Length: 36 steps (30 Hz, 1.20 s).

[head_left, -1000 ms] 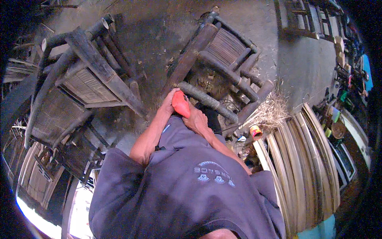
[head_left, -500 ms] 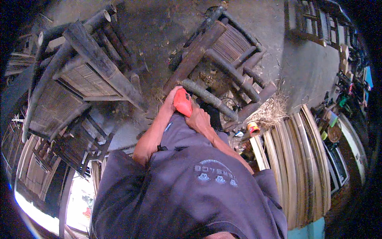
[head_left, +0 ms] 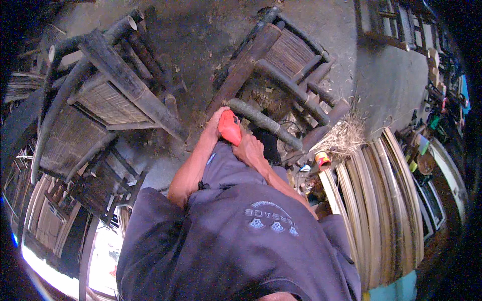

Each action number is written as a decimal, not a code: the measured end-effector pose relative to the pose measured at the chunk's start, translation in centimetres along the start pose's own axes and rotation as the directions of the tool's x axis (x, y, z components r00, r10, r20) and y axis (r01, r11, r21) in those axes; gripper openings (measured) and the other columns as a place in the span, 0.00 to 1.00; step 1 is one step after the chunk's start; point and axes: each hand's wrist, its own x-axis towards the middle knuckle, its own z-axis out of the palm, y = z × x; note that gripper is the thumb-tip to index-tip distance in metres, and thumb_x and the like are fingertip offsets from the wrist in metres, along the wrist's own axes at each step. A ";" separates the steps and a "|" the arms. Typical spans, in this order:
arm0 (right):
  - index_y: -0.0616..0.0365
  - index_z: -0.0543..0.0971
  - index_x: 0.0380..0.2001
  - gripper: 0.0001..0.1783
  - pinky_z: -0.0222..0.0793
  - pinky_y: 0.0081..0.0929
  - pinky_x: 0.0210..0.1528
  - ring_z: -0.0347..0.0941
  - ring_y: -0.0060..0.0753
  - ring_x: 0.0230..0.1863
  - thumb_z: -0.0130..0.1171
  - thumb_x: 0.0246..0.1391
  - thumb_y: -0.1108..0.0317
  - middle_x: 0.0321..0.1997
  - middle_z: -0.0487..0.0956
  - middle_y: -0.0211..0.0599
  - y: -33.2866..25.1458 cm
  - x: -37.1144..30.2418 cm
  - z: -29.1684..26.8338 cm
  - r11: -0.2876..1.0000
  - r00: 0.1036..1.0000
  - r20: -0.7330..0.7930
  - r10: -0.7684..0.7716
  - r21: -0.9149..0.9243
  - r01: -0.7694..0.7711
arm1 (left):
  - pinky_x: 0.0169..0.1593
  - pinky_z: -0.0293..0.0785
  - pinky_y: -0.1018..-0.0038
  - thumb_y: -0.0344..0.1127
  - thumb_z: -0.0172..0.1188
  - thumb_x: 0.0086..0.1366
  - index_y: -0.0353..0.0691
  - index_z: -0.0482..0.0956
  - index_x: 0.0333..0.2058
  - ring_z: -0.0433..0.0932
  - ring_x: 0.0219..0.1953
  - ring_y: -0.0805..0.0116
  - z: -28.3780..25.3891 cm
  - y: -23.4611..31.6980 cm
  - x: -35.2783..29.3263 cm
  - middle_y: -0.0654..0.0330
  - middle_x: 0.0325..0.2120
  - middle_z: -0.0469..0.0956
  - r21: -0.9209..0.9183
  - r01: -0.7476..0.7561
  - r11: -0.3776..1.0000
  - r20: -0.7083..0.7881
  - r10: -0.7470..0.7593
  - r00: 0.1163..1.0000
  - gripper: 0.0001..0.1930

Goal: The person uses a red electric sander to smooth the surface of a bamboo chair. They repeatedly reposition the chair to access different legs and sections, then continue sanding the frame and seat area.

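Observation:
A red-orange tool (head_left: 230,128) with a dark patch on its side is between my hands; its exact kind I cannot make out. My left hand (head_left: 216,121) is closed round its far left side, beside the end of a dark bamboo pole. Behind it, my right hand (head_left: 250,150) grips the near right side, fingers curled and partly hidden. Just beyond the hands lies a bamboo chair frame (head_left: 253,118), tipped over, with a slatted panel (head_left: 292,54) at its far end. The tool's working end is not visible.
Another dark bamboo chair (head_left: 125,90) stands at the left. Pale shavings (head_left: 346,133) lie right of the frame, near a red and yellow can (head_left: 323,160). Long split bamboo strips (head_left: 379,200) are stacked at the right. More furniture (head_left: 396,25) stands at the far right.
The view has shifted slightly. Both hands keep the same hold on the red-orange tool, close to the same spot on the frame.

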 end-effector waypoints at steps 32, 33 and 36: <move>0.52 0.62 0.62 0.38 0.72 0.54 0.42 0.76 0.64 0.39 0.58 0.44 0.64 0.35 0.80 0.60 -1.9 -0.2 -0.7 0.997 0.997 -0.016 0.075 0.034 -0.074 | 0.33 0.78 0.66 0.45 0.59 0.59 0.39 0.74 0.29 0.78 0.25 0.62 -0.8 -0.2 1.0 0.56 0.24 0.78 -0.056 0.072 0.996 0.003 -0.072 0.997 0.14; 0.52 0.62 0.62 0.39 0.72 0.54 0.43 0.76 0.64 0.40 0.58 0.44 0.64 0.36 0.79 0.60 -1.6 -0.2 -0.3 0.995 0.996 -0.008 0.092 0.048 -0.091 | 0.33 0.78 0.66 0.45 0.59 0.58 0.40 0.74 0.30 0.78 0.25 0.62 -0.5 0.1 0.9 0.56 0.23 0.78 -0.054 0.092 0.994 -0.002 -0.092 0.996 0.14; 0.51 0.62 0.63 0.40 0.71 0.53 0.45 0.75 0.64 0.42 0.58 0.43 0.65 0.38 0.79 0.59 -1.3 0.0 0.1 0.992 0.995 0.005 0.095 0.087 -0.095 | 0.33 0.77 0.65 0.45 0.59 0.59 0.40 0.73 0.30 0.77 0.25 0.62 -2.0 -1.0 2.9 0.57 0.23 0.77 -0.037 0.106 0.994 0.010 -0.106 0.994 0.13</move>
